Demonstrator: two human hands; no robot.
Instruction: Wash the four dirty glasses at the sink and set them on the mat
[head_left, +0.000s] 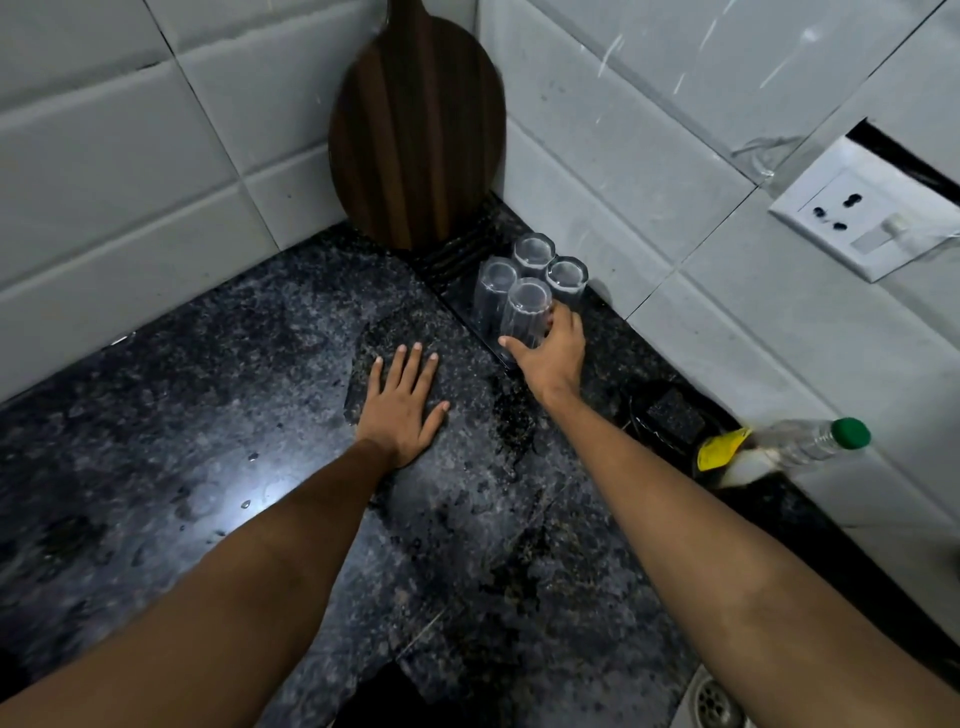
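At the kitchen corner, 4 clear, faceted glasses stand upside down, packed together on a dark ribbed mat against the white tiled wall. My right hand grips the nearest glass, thumb on its left side and fingers curled round its right, low near the mat. My left hand lies flat and released, fingers spread, palm down on the wet, speckled black granite tabletop, just left of the mat. A rounded, dark striped wooden board leans upright in the corner behind the glasses. To the right, beside the wall, a clear plastic bottle with a green cap lies near a yellow cloth and a dark scrub pad. A white wall socket sits above them.
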